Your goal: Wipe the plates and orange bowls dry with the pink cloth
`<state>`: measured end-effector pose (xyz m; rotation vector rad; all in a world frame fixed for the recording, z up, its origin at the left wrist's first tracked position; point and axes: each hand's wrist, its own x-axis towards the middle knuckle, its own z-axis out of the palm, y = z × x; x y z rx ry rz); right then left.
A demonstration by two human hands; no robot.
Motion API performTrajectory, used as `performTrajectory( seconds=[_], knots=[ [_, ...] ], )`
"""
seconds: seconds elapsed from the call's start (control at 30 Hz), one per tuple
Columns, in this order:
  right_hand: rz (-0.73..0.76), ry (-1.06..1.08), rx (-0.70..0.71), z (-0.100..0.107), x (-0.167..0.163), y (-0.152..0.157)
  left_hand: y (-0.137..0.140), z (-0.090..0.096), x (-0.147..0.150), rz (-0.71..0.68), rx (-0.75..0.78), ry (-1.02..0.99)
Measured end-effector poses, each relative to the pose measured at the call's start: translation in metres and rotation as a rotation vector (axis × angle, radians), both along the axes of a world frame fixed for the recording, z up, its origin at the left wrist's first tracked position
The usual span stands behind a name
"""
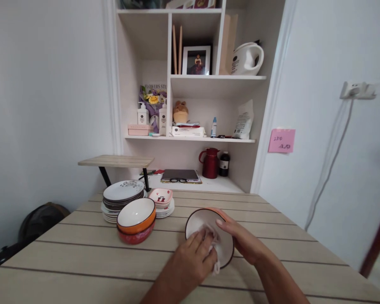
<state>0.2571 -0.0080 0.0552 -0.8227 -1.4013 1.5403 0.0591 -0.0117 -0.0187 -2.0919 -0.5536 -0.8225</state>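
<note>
A white-lined bowl [225, 248] with a dark rim is tilted toward me above the table. My right hand [240, 234] grips its right side, thumb over the rim and fingers behind the outer wall. Inside the bowl, my left hand [194, 257] presses a crumpled pale cloth [213, 236] against the surface, with part of the cloth hanging out below the fingers. To the left, an orange bowl [137, 213] sits nested in a red bowl [137, 236]. The outside of the bowl I hold is mostly hidden.
Stacked plates [123, 191] stand at the left behind the bowls, near a small raised shelf [117, 161]. Small square dishes [161, 196] rest on more plates [169, 210]. Behind the wooden table [91, 261], a white shelf unit [215, 139] holds a red jug [210, 164] and a laptop [180, 175].
</note>
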Motion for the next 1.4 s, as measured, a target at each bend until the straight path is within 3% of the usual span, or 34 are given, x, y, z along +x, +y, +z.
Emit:
performTrajectory(
  seconds=[0.13, 0.37, 0.53, 0.8, 1.03, 1.13, 1.4],
  knots=[
    [0.065, 0.136, 0.039, -0.007, -0.008, -0.001, 0.003, -0.004, 0.001, 0.032, 0.011, -0.111],
    [0.049, 0.372, 0.106, -0.025, -0.067, -0.008, 0.010, -0.005, -0.005, 0.165, -0.104, -0.471],
    [-0.099, 0.404, 0.040, -0.029, -0.079, -0.007, 0.011, -0.008, -0.003, 0.135, -0.099, -0.368],
    [-0.179, 0.301, -0.137, -0.027, -0.057, 0.005, 0.019, -0.012, 0.005, 0.099, -0.219, -0.172],
    [-0.137, 0.023, -0.126, -0.013, -0.018, 0.008, 0.012, -0.003, 0.003, -0.030, -0.106, -0.071],
    [-0.102, -0.034, -0.119, -0.008, -0.007, 0.005, 0.009, -0.002, 0.004, -0.018, -0.052, -0.064],
    [-0.086, 0.189, -0.012, -0.006, -0.038, -0.008, 0.012, -0.010, 0.002, 0.098, -0.054, -0.232]
  ],
)
